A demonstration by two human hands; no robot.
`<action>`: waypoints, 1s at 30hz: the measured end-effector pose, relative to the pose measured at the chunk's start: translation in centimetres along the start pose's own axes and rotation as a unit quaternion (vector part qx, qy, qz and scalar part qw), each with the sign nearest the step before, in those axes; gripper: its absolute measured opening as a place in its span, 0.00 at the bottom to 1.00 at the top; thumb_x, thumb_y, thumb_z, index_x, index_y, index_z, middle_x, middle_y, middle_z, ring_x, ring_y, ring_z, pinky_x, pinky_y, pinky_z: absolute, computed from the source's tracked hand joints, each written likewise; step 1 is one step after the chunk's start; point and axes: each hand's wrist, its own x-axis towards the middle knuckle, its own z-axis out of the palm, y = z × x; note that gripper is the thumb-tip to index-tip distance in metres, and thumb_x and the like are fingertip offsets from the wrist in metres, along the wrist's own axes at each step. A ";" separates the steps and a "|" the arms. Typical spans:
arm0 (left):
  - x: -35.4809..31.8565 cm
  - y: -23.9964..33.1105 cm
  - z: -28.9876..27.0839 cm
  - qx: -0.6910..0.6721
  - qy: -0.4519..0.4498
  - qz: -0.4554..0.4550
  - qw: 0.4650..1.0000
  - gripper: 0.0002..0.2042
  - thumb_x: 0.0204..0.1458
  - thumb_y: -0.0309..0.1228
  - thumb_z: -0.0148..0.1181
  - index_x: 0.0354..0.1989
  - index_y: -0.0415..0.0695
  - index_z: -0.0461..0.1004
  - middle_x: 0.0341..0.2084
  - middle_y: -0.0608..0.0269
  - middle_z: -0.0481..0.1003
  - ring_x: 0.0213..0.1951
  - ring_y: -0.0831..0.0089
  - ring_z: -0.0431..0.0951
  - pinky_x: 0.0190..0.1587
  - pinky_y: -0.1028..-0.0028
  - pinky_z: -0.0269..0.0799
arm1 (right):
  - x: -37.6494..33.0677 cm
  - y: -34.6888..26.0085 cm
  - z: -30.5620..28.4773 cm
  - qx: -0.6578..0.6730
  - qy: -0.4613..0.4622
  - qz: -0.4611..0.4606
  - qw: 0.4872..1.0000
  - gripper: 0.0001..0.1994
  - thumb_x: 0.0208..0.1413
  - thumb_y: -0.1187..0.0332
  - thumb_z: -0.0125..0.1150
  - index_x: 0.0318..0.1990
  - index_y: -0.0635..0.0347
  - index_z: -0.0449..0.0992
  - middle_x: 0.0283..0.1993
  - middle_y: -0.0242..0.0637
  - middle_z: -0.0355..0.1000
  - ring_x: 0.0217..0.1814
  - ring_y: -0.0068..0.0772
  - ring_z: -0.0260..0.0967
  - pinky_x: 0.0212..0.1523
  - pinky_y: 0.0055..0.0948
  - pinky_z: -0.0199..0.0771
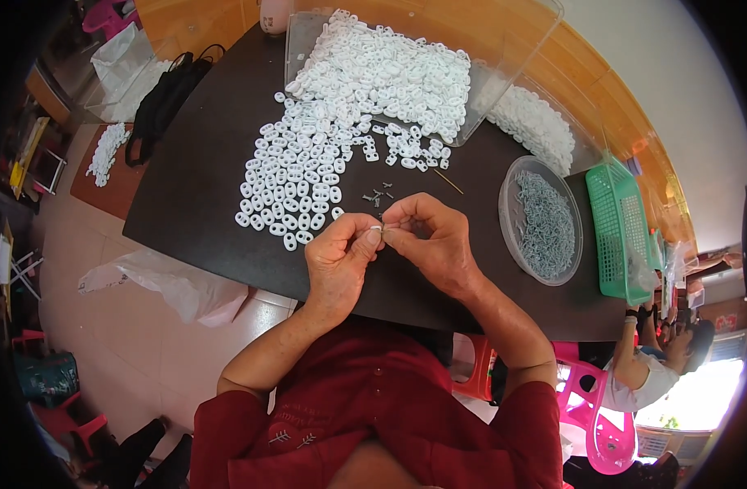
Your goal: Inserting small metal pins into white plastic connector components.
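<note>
Both my hands meet over the near part of the dark table. Between thumb and forefinger, my left hand pinches a small white plastic piece. My right hand is closed in a pinch at the same piece; whatever lies in its fingertips is too small to make out. Just beyond my fingers lie a few small grey screws. Many white oval pieces with two holes spread out to the left, running back to a large heap in a tipped clear bin.
A round clear tub of grey screws stands at the right, beside a green basket. A thin brass-coloured stick lies nearer. Another bin of white pieces is behind. A person sits at the right; a black bag hangs at the left edge.
</note>
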 end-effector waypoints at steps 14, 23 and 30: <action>-0.2 0.6 -0.2 0.052 0.013 0.031 0.998 0.07 0.55 0.24 0.53 0.40 0.35 0.74 0.26 0.66 0.73 0.26 0.84 0.70 0.28 0.84 0.66 | 0.1 -0.2 0.6 0.014 0.023 -0.021 0.999 0.08 0.48 0.80 0.60 0.37 0.65 0.73 0.33 0.30 0.71 0.34 0.15 0.67 0.36 0.17 0.69; -0.2 -0.5 -0.5 0.270 0.029 0.201 0.941 0.06 0.54 0.23 0.54 0.37 0.34 0.74 0.23 0.65 0.72 0.23 0.82 0.69 0.26 0.83 0.66 | 0.1 0.1 1.0 0.072 0.019 0.011 0.997 0.06 0.47 0.81 0.59 0.35 0.67 0.72 0.31 0.32 0.72 0.32 0.18 0.70 0.34 0.18 0.70; 0.0 -0.2 0.0 0.246 0.026 0.186 0.951 0.04 0.48 0.18 0.56 0.32 0.37 0.74 0.18 0.61 0.69 0.20 0.72 0.70 0.22 0.76 0.64 | -0.1 0.0 0.8 0.069 0.022 0.024 0.997 0.06 0.47 0.81 0.60 0.34 0.67 0.72 0.30 0.32 0.72 0.32 0.17 0.70 0.33 0.17 0.70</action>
